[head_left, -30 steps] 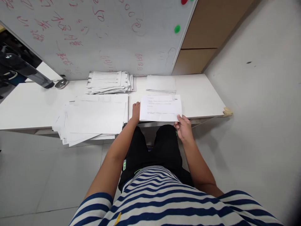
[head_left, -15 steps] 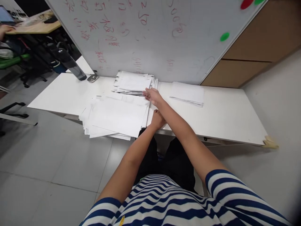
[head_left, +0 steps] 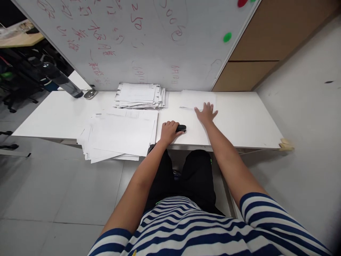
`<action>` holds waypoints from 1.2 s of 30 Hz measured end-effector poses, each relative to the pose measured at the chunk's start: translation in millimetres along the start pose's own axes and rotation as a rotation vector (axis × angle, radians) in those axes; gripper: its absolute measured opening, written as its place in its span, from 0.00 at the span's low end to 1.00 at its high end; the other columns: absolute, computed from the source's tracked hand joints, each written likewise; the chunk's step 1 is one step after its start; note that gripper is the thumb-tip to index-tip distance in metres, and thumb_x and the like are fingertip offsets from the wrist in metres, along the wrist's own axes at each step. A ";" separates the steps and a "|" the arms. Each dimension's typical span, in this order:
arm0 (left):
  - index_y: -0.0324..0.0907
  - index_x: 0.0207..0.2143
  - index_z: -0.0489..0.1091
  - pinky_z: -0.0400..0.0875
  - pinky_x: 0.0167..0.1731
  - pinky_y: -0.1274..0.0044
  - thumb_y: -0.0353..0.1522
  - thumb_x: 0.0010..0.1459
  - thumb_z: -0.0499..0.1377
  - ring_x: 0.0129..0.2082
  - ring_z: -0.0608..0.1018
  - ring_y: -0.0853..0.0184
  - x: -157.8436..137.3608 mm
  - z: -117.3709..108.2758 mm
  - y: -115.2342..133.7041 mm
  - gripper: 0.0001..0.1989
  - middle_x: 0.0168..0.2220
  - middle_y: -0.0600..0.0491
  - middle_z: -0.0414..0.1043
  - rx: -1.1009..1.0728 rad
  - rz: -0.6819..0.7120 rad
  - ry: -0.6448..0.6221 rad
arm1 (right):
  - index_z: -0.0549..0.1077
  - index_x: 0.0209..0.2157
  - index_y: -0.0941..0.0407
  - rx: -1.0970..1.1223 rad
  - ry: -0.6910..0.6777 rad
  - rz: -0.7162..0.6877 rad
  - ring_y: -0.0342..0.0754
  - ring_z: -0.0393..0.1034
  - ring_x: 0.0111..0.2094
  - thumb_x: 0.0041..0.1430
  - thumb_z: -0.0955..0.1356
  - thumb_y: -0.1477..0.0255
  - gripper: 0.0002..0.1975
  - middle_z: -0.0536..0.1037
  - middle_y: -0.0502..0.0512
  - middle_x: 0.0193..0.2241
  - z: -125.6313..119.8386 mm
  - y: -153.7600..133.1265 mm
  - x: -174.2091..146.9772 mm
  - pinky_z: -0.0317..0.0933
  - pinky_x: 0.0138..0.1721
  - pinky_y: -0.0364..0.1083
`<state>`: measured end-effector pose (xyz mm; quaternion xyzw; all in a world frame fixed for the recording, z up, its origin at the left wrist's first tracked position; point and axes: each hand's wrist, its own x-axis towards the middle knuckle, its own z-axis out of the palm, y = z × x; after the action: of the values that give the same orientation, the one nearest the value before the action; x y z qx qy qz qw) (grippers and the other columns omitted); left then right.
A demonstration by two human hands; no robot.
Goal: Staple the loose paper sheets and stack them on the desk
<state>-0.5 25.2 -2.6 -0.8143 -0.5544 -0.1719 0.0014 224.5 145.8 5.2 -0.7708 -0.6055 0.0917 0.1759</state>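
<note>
My left hand (head_left: 169, 132) rests near the front edge of the white table and is closed around a small black stapler (head_left: 182, 128), whose rounded end sticks out to the right. Fingers spread, my right hand (head_left: 206, 113) reaches to the front edge of a thin stack of white paper (head_left: 197, 98); its fingertips touch or hover just over the sheets. Left of my left hand lies a wide, loose pile of white sheets (head_left: 122, 131), overhanging the table's front edge. Behind that pile sits a thicker stack of papers (head_left: 137, 93) with dark marks along its left side.
A whiteboard (head_left: 154, 46) with red writing stands along the back of the table (head_left: 239, 124). At the left end are a dark bottle (head_left: 62, 80) and a computer mouse (head_left: 90, 94). Cardboard boxes (head_left: 247, 74) stand behind at right, beside a wall (head_left: 306, 89).
My right hand has moved from beside the middle paper stack rightward to the thin stack, its fingers spreading. The stapler in my left hand now shows. The view has shifted right.
</note>
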 end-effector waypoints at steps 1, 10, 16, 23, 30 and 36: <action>0.45 0.49 0.71 0.59 0.46 0.66 0.53 0.61 0.56 0.47 0.72 0.55 0.2 0.3 -0.3 0.25 0.45 0.45 0.74 0.002 -0.002 -0.003 | 0.56 0.68 0.56 -0.013 -0.013 0.017 0.64 0.40 0.72 0.66 0.57 0.51 0.36 0.51 0.66 0.71 3.0 4.5 1.2 0.35 0.65 0.75; 0.45 0.51 0.71 0.59 0.46 0.66 0.55 0.60 0.56 0.47 0.71 0.54 2.8 2.3 -0.5 0.27 0.46 0.44 0.74 0.010 -0.040 -0.013 | 0.67 0.62 0.54 0.002 0.100 0.006 0.61 0.49 0.67 0.72 0.53 0.63 0.25 0.61 0.65 0.67 13.8 8.2 3.5 0.37 0.61 0.74; 0.45 0.50 0.71 0.59 0.47 0.66 0.55 0.60 0.56 0.47 0.72 0.54 2.9 1.7 0.6 0.27 0.46 0.44 0.74 0.021 -0.043 -0.004 | 0.61 0.65 0.59 0.008 0.189 0.105 0.62 0.65 0.55 0.69 0.55 0.72 0.25 0.77 0.69 0.48 15.0 7.4 11.5 0.52 0.53 0.66; 0.46 0.51 0.71 0.59 0.48 0.65 0.55 0.60 0.56 0.48 0.71 0.53 3.4 0.0 1.3 0.27 0.47 0.44 0.74 0.017 -0.057 -0.028 | 0.66 0.58 0.62 -0.004 0.216 0.018 0.65 0.61 0.54 0.67 0.59 0.64 0.24 0.72 0.72 0.52 18.6 8.8 11.7 0.51 0.52 0.68; 0.46 0.51 0.71 0.59 0.48 0.65 0.55 0.60 0.56 0.48 0.71 0.54 3.1 -2.1 2.4 0.27 0.47 0.44 0.73 0.020 -0.064 -0.037 | 0.72 0.53 0.62 -0.011 0.202 0.014 0.67 0.58 0.56 0.66 0.61 0.60 0.24 0.68 0.73 0.55 22.5 10.8 17.0 0.48 0.55 0.71; 0.46 0.51 0.71 0.59 0.48 0.66 0.55 0.60 0.55 0.48 0.71 0.54 2.8 -1.5 2.4 0.28 0.47 0.44 0.74 0.022 -0.060 -0.030 | 0.75 0.51 0.60 0.018 0.207 0.055 0.65 0.58 0.56 0.67 0.58 0.66 0.21 0.69 0.71 0.54 24.3 11.3 23.3 0.48 0.55 0.72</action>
<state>2.2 26.6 0.0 -0.7997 -0.5804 -0.1534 -0.0030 231.9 169.8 -19.9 -0.7909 -0.5616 0.0219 0.2419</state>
